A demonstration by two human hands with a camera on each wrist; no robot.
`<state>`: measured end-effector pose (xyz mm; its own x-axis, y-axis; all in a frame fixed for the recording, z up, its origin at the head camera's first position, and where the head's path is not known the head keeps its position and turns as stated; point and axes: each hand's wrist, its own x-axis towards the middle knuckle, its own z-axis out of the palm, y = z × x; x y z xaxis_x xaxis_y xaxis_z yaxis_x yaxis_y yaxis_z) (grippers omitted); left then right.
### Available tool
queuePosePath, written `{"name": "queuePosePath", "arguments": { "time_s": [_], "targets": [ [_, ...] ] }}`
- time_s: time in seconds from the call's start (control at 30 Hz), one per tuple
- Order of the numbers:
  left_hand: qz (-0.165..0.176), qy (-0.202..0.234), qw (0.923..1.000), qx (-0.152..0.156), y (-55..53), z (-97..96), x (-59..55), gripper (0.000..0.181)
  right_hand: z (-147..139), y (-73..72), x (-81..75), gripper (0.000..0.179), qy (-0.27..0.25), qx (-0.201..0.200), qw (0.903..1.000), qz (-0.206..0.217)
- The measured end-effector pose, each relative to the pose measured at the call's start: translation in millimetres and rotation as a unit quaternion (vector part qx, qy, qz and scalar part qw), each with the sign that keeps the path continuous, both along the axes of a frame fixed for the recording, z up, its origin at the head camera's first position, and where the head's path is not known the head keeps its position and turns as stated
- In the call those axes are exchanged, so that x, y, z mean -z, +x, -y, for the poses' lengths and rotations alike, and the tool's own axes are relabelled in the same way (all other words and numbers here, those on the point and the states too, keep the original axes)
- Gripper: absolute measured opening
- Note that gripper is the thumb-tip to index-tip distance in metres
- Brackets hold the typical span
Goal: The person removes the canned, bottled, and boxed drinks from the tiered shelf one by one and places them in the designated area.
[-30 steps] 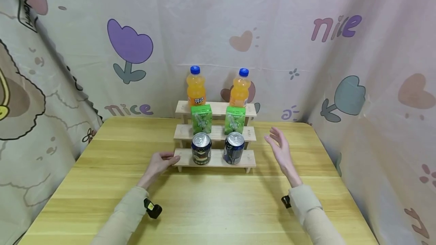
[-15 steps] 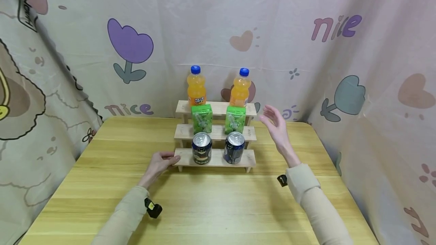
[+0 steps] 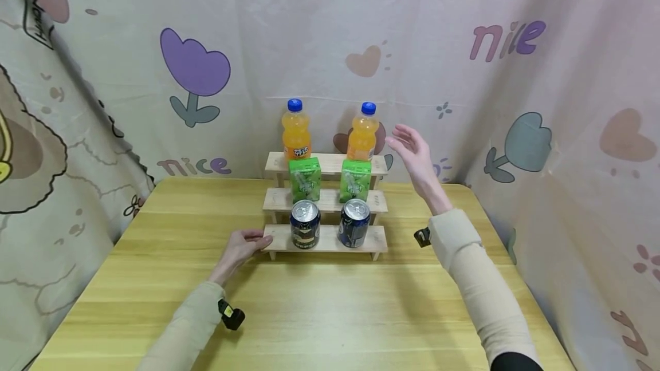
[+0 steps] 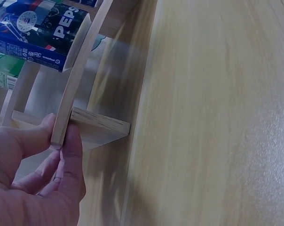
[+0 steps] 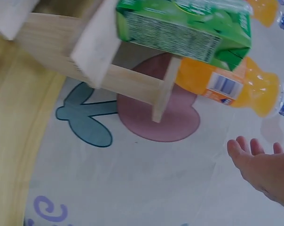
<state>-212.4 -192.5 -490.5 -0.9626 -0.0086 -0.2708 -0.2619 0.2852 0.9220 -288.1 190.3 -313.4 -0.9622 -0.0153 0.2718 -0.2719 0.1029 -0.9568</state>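
Observation:
A three-step wooden display shelf (image 3: 327,240) stands on the table. My left hand (image 3: 241,252) pinches the left end of its lowest board between thumb and fingers; the left wrist view shows this grip (image 4: 43,165) close up. On the top step are two orange soda bottles with blue caps, a left bottle (image 3: 296,130) and a right bottle (image 3: 363,133). Two green drink cartons (image 3: 305,179) fill the middle step, and two dark Pepsi cans (image 3: 305,225) the lowest. My right hand (image 3: 416,156) is raised beside the right bottle, fingers loosely bent, holding nothing.
A wood-grain table (image 3: 330,314) lies under the shelf. Behind it and at both sides hangs a printed curtain (image 3: 289,33), close to the table's back edge. A small black camera (image 3: 232,316) sits at the left wrist, another camera (image 3: 423,237) at the right.
My right hand has risen and moved forward, from beside the middle step up to the right bottle's level. The left hand and the drinks have stayed where they were.

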Motion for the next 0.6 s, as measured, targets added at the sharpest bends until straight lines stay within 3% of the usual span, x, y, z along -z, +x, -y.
{"name": "queuePosePath", "arguments": {
  "time_s": [0.4,0.6],
  "targets": [
    [-0.013,0.009,0.9998,0.007,1.1,-0.1,-0.3,0.050,13.4,-22.7,-27.8,0.062,0.047,-0.041,0.9976,0.030],
    [-0.011,0.009,0.9999,0.007,2.1,-0.9,-1.8,0.050,20.0,-32.8,-33.7,0.062,0.024,-0.052,0.9955,0.075]
  ]
}}
